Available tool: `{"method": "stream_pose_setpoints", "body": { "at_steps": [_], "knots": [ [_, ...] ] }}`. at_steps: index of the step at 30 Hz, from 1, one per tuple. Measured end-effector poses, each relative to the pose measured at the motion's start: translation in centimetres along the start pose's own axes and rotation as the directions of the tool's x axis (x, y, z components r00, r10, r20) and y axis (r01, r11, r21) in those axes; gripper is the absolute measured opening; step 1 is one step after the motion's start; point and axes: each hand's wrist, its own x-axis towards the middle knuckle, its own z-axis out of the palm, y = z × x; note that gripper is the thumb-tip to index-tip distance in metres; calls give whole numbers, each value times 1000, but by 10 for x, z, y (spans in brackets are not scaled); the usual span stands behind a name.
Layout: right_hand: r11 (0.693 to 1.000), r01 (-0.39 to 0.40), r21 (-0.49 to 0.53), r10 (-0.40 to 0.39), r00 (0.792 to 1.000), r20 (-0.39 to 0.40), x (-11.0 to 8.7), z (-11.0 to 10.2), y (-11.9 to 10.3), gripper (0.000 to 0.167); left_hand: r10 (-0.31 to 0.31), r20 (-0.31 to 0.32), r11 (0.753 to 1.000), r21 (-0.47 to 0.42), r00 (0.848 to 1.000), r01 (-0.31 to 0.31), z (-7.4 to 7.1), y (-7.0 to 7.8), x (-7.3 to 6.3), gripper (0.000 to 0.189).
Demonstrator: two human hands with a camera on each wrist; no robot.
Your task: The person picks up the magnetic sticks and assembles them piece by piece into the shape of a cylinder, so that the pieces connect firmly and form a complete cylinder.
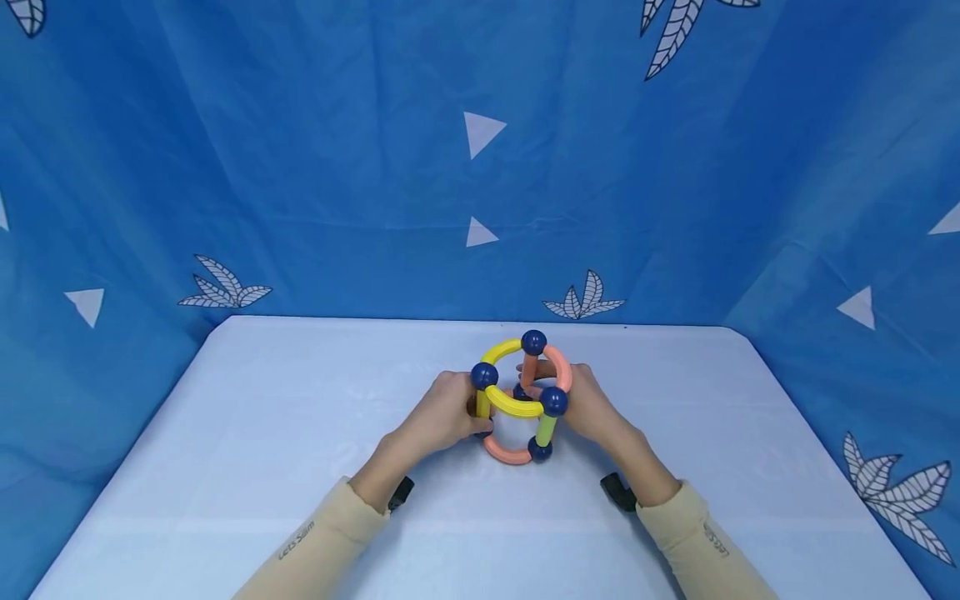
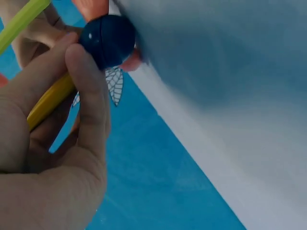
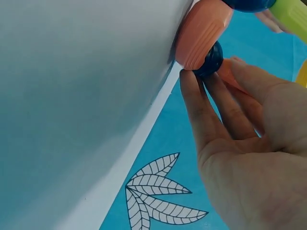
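A cage-like ball-and-stick building toy stands on the white table [image 1: 517, 533], between both hands. Three navy balls and curved yellow and salmon sticks form its upper ring. Salmon curved sticks [image 1: 507, 452] and navy balls make the lower ring. Yellow, salmon and green upright sticks [image 1: 546, 430] join the rings. My left hand [image 1: 444, 414] pinches the yellow upright [image 2: 52, 101] beside a lower navy ball [image 2: 108, 41]. From the right, my right hand [image 1: 588, 407] holds the salmon upright at the back, its fingertips touching the rear lower ball [image 3: 211, 60]. Part of that hand is hidden behind the toy.
A blue cloth [image 1: 360, 167] with white triangles and leaf prints hangs behind and beside the table. Black wrist straps show below the left wrist [image 1: 401, 493] and right wrist [image 1: 618, 492]. The toy stands a short way in from the table's far edge.
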Motion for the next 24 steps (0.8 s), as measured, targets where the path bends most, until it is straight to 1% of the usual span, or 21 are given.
{"method": "stream_pose_setpoints", "body": {
  "at_steps": [3,6,8,9,10,11,12,13,14,15,16,17,18,19,20,21,22,23,24],
  "knots": [
    [1000,-16,-26,14,998,-60,0,3,-2,25,-32,-73,999,24,997,34,-1,-4,0,23],
    [998,-42,-37,36,988,-147,0,4,-6,29,-75,-144,997,20,987,79,-4,-11,0,23],
    [997,-64,-38,55,979,-196,-1,2,-11,26,-96,-162,995,14,982,99,-8,-17,0,22],
    [997,-73,-30,66,978,-198,-3,0,-14,23,-106,-153,994,6,982,109,-11,-20,0,22],
    [997,-78,-18,73,982,-176,-4,-3,-18,21,-114,-132,993,-4,985,115,-15,-22,0,22],
    [997,-78,-3,77,989,-129,-6,-6,-22,23,-115,-103,993,-12,988,115,-19,-25,-1,20],
    [997,-75,13,76,995,-63,-9,-10,-26,26,-112,-72,994,-20,991,111,-25,-27,-1,16],
    [997,-71,37,70,997,20,-11,-13,-30,30,-107,-42,994,-31,993,106,-30,-30,-2,14],
    [995,-70,66,63,992,110,-14,-16,-33,33,-107,-21,993,-56,994,105,-36,-32,-2,14],
    [993,-75,92,56,979,199,-16,-18,-37,35,-110,-13,989,-100,994,108,-42,-33,-2,19],
    [992,-77,101,48,962,268,-17,-18,-39,36,-120,-17,981,-158,993,116,-46,-34,-2,24],
    [992,-75,101,40,948,314,-17,-17,-41,37,-132,-23,964,-236,991,123,-51,-35,-1,27],
    [993,-70,93,34,940,340,-17,-15,-43,36,-141,-28,935,-334,990,124,-54,-34,0,30],
    [994,-63,85,29,937,349,-16,-11,-45,36,-153,-28,889,-441,988,125,-56,-33,1,32],
    [996,-55,71,27,938,344,-16,-7,-46,37,-165,-27,829,-546,986,123,-57,-31,2,35],
    [998,-45,51,25,943,333,-15,-3,-47,35,-170,-22,764,-635,985,117,-57,-29,3,39],
    [999,-31,31,20,949,316,-14,1,-47,32,-169,-11,701,-705,986,112,-57,-27,4,44],
    [1000,-18,22,11,952,304,-13,4,-47,29,-161,1,643,-758,987,106,-57,-24,5,47],
    [1000,-9,19,3,955,297,-13,7,-47,26,-156,5,599,-795,988,98,-56,-22,5,47]
  ]
}}
